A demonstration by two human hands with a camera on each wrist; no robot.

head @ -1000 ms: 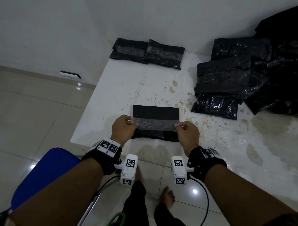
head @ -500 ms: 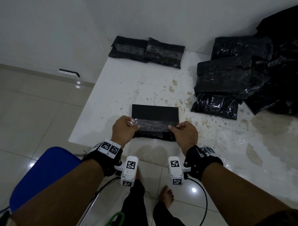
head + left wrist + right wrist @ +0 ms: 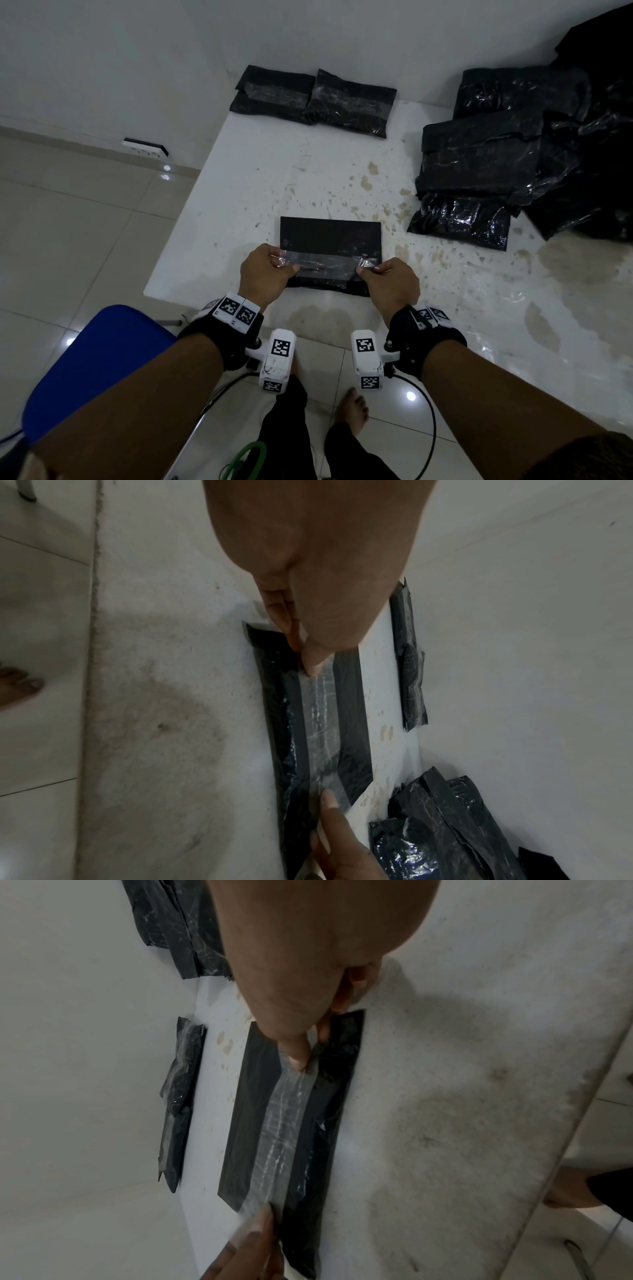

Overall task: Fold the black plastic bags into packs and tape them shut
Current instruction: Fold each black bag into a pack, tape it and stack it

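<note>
While the left hand [image 3: 265, 275] pinches one end of the clear tape strip [image 3: 323, 265], the folded black bag pack [image 3: 330, 236] lies flat on the white table [image 3: 260, 178] under the strip, between both grips (tape stretched across its width); the right hand [image 3: 390, 286] pinches the other end.

— What's on the desk [image 3: 260, 178] near the front edge?
— A folded black bag [image 3: 330, 240], flat, with a strip of clear tape [image 3: 325, 265] across it.
— And the hands?
— The left hand [image 3: 263, 279] pinches the strip's left end, the right hand [image 3: 390, 286] pinches its right end.
— Anything else?
— Two taped packs [image 3: 313, 99] at the far edge, a heap of black bags [image 3: 513, 164] on the right, a blue chair [image 3: 92, 363] lower left.
</note>
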